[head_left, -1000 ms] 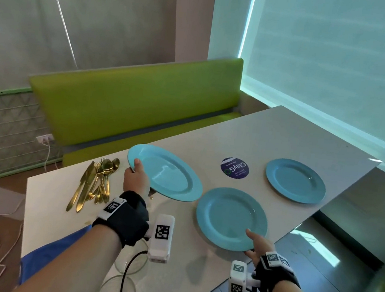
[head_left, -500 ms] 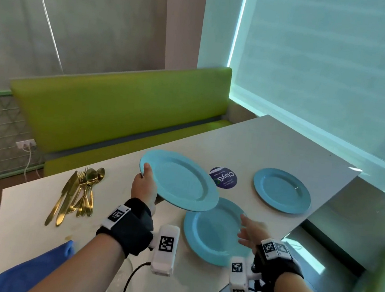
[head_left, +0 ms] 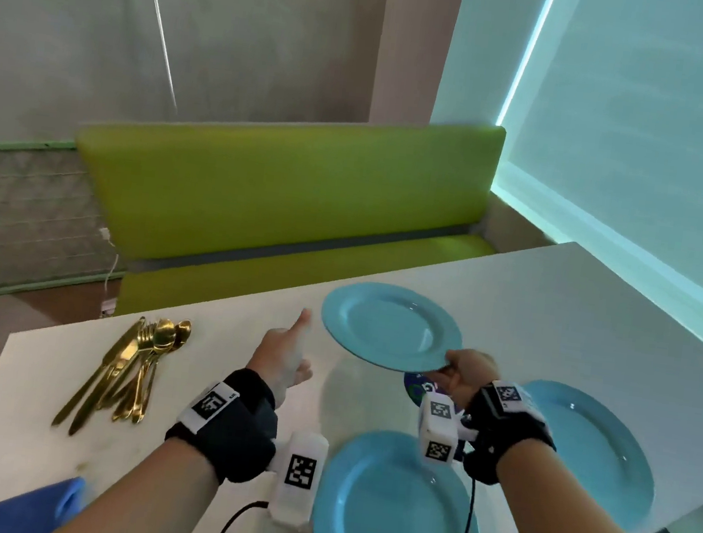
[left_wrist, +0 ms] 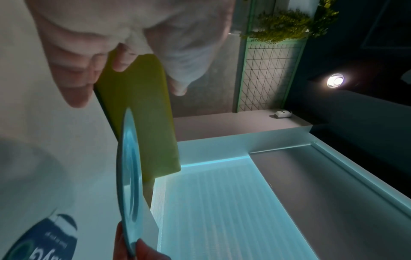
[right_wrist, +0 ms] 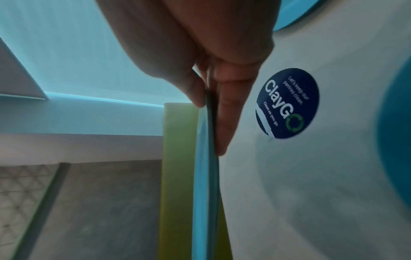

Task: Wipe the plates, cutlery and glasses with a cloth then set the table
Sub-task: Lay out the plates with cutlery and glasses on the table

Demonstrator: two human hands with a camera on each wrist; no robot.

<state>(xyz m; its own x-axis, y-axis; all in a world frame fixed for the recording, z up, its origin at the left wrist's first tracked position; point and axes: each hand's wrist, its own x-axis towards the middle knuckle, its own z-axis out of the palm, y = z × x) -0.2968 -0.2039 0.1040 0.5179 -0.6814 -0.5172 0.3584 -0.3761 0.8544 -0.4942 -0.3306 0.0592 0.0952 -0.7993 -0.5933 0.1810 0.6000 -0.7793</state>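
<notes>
A: Nearest us, at the bottom centre of the head view, one blue plate (head_left: 394, 515) lies flat on the worktop (head_left: 34, 418), with a second plate (head_left: 597, 451) at the right edge.

B: And the one being set?

A: The third plate (head_left: 391, 326), mid-frame – the right hand (head_left: 467, 375) pinches its near rim, thumb above, fingers (right_wrist: 229, 112) beneath, and it hangs clear of the worktop over the round sticker (right_wrist: 286, 103).

B: The left hand (head_left: 285, 358)?

A: Empty, fingers spread loosely, just left of the plate.

B: So I'd lower the far edge first, keep it level, and place it well apart from the other two – and short of the gold cutlery (head_left: 129, 367) at the left.

A: Agreed. A one-sided pinch could let it tip.
</notes>
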